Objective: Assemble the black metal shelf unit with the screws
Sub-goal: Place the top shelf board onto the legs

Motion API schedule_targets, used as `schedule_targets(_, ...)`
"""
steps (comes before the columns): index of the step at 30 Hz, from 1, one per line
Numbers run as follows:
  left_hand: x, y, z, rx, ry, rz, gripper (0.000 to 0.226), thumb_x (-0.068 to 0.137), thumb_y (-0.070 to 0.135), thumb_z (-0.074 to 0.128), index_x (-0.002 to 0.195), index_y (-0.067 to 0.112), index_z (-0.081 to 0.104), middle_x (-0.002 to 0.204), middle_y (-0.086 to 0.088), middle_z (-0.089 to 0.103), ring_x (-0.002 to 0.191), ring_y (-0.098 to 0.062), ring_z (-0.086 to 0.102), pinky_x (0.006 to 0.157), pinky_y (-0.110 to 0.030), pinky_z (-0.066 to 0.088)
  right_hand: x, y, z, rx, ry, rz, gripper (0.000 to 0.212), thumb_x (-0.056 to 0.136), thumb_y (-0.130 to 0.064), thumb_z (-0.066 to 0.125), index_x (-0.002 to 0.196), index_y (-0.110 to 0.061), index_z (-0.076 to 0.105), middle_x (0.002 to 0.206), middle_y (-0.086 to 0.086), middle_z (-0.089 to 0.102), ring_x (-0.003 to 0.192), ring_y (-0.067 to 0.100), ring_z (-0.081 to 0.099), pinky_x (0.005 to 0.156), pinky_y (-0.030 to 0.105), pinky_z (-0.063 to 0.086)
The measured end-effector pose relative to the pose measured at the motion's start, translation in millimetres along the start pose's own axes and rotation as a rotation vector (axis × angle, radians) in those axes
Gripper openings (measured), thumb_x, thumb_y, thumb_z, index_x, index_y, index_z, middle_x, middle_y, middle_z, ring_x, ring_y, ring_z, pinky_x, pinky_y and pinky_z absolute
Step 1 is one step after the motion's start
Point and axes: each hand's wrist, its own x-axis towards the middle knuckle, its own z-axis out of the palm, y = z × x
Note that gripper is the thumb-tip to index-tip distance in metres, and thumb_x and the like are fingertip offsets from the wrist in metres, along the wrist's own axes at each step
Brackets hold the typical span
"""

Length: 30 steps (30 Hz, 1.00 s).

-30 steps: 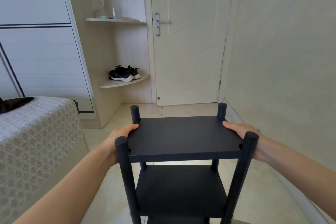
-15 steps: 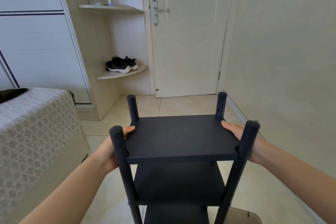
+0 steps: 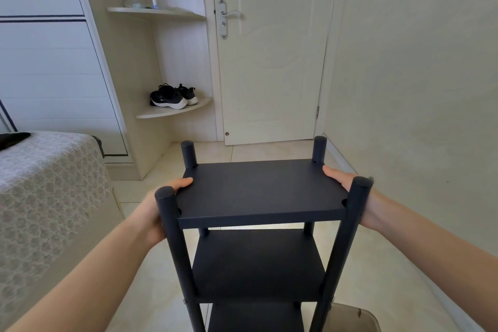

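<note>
The black metal shelf unit (image 3: 258, 191) stands upright in front of me, with round posts at its corners and lower shelves beneath the top one. My left hand (image 3: 159, 205) grips the left edge of the top shelf, thumb lying on the surface, partly hidden behind the near left post. On the opposite edge my right hand (image 3: 347, 186) grips the top shelf the same way, behind the near right post. No screws are visible.
A bed (image 3: 45, 197) with a patterned cover is on the left. A closed door (image 3: 272, 48) is ahead, with corner shelves holding black shoes (image 3: 172, 97). A wall runs along the right. A beige object (image 3: 353, 318) lies on the tiled floor near the unit's base.
The view has tilted down slightly and the shelf unit sits a bit lower and closer in the frame. Both hands keep the same hold on the top shelf.
</note>
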Motion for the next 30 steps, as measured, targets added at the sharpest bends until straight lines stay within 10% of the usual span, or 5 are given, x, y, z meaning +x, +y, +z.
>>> schedule_targets(12, -21.4, -11.2, -10.6, 0.059, 0.047, 0.100, 0.046, 0.103, 0.050, 0.047, 0.125, 0.014, 0.065, 0.117, -0.007, 0.073, 0.105, -0.022, 0.068, 0.098, -0.040, 0.047, -5.9, 10.7, 7.8, 0.131, 0.063, -0.084, 0.034, 0.087, -0.041, 0.072, 0.093, -0.008, 0.069, 0.072, 0.004, 0.076, 0.057, 0.018, 0.072, 0.042, 0.023, 0.050)
schedule_targets(30, -76.0, -25.5, -10.8, 0.289, -0.034, 0.340, 0.080, 0.064, 0.083, 0.070, 0.130, 0.040, 0.062, 0.132, 0.016, 0.067, 0.126, -0.008, 0.060, 0.112, -0.046, 0.041, -21.0, 15.5, 13.0, 0.167, 0.159, -0.100, 0.032, 0.089, -0.038, 0.070, 0.088, -0.007, 0.065, 0.057, 0.000, 0.071, 0.045, 0.014, 0.067, 0.033, 0.020, 0.044)
